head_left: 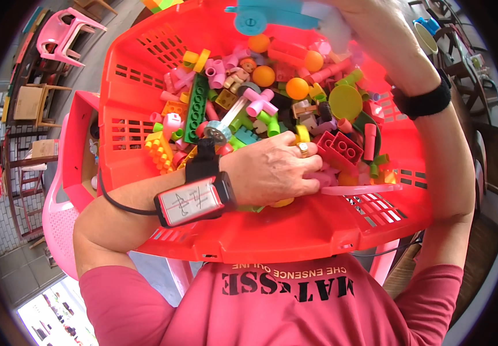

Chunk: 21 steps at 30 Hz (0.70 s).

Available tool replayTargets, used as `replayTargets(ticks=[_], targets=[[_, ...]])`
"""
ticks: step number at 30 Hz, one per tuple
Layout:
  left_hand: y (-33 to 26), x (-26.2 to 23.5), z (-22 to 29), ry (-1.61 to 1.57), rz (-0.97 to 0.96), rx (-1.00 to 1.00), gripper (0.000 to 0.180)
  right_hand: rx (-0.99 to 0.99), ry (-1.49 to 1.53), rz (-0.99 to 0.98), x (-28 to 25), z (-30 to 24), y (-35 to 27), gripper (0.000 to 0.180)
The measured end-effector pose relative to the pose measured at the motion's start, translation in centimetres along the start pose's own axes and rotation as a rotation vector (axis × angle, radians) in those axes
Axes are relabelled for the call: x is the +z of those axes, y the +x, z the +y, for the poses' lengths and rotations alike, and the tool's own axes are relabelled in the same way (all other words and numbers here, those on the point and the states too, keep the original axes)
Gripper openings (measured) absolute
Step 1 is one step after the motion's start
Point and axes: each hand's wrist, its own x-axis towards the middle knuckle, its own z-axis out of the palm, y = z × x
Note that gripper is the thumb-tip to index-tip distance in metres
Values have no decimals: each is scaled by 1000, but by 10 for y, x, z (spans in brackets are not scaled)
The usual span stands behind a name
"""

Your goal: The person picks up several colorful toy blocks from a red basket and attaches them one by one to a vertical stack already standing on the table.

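Left hand point(272, 170) lay nearest me, fingers curled into toy pile point(272, 98) inside red basket point(295, 230); grip state I couldn't tell. Right hand point(370, 29), raised at far rim, clasped blue toy point(272, 14).

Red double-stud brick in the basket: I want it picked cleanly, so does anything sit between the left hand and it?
Nothing visible does. The left hand rests on the toy pile with its fingertips right beside the red brick, which lies uncovered on top in the red basket.
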Motion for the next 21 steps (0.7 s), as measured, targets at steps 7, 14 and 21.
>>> replayTargets(ticks=[7, 14, 21], targets=[[-9, 3, -35, 180, -93, -166, 17, -183, -162, 130, 6, 27, 6, 36], [-16, -18, -67, 389, -63, -233, 16, -51, -212, 130, 7, 6, -6, 37], [-27, -49, -93, 207, 315, -491, 21, -166, -217, 176, 11, 11, 4, 41]])
